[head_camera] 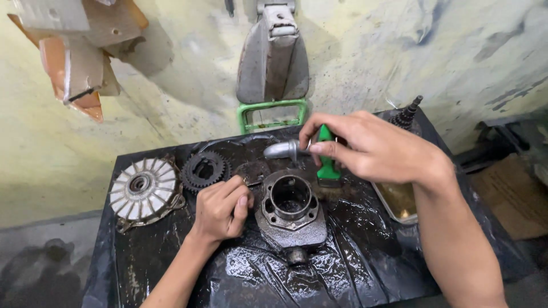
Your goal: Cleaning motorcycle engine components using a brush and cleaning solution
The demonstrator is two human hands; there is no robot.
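Right hand (pixel 365 149) gripping green-handled tool (pixel 327 165), tip hidden, left hand (pixel 222 208) curled beside cylinder (pixel 291 211), contents unclear.

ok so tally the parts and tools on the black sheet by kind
cylinder block: 1
finned disc: 1
gear: 1
metal elbow pipe: 1
green-handled tool: 1
tray of oil: 1
total: 6

2 bare forearms and hands, no sleeves in view, no gloves, rings, watch or bands. Left hand (pixel 222 208) and right hand (pixel 365 148) have short nails; dark oily grime marks the left fingers (pixel 237 191)
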